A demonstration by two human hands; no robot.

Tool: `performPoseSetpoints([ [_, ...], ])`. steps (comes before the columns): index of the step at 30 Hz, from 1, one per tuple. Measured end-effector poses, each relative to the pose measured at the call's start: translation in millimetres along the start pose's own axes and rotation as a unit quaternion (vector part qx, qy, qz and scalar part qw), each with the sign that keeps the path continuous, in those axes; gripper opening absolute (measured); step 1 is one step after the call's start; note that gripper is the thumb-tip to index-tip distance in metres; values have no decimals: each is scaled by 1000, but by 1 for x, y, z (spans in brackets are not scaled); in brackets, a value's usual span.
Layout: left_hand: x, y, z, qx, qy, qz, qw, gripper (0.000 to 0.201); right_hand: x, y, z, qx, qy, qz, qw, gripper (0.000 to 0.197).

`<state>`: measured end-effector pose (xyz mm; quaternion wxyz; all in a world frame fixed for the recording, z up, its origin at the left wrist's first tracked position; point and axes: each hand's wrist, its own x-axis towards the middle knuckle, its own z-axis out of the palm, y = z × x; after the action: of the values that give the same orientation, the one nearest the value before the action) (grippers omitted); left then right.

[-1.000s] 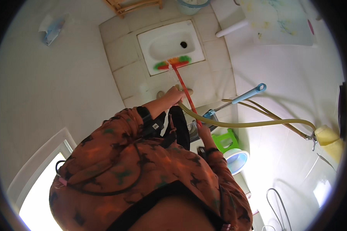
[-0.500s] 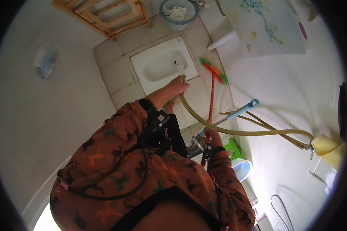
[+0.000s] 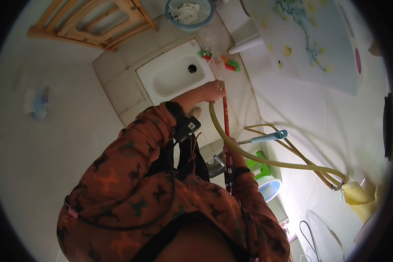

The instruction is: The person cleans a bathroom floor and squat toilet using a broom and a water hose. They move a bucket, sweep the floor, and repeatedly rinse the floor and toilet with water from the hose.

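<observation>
Head view looks steeply down on a tiled washroom floor. Just above the middle of the frame the left hand (image 3: 212,92) is closed around the end of a yellowish, flexible rubber hose (image 3: 266,160), whose mouth points toward the upper centre, where a spray of water (image 3: 215,63) breaks over the floor. Lower, right of centre, the right hand (image 3: 234,150) is wrapped around the thin red handle of a scrubbing brush (image 3: 225,120). That handle is the long axis of the scene: it runs almost straight up the frame from the right hand, passing just beside the left hand, to a brush head with green and orange bristles (image 3: 219,59) resting on the tiles at the right rim of a white, glossy squat toilet pan (image 3: 161,81). So the brush head lies directly beyond the left hand, which is the nearer one to it; the hose end and the bristles are close but apart.

From the left hand the hose curves down and sweeps right to a wall tap (image 3: 337,187) at the lower right. A pale blue sprayer wand (image 3: 266,138) crosses above it. At the top sit a blue plastic basin (image 3: 190,13) holding white cloth and, upper left, a slatted wooden rack (image 3: 98,22).
</observation>
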<state>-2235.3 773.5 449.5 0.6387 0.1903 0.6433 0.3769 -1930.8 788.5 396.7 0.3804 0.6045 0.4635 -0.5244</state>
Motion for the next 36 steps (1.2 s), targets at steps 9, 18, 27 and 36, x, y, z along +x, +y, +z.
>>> performPoseSetpoints([
  [9, 52, 62, -11, 294, -48, 105, 949, 29, -127, 4, 9, -121, 151, -26, 981, 43],
  [18, 72, 98, -19, 264, -130, 50, 955, 40, -152, -42, 14, 41, 182, -12, 982, 32],
  [27, 38, 69, -24, 184, -137, -6, 973, 47, -112, -47, 32, 118, 187, -88, 971, 31],
  [36, 27, 51, -34, 101, -154, -111, 977, 34, -56, -45, 68, 82, 42, -36, 995, 35],
])
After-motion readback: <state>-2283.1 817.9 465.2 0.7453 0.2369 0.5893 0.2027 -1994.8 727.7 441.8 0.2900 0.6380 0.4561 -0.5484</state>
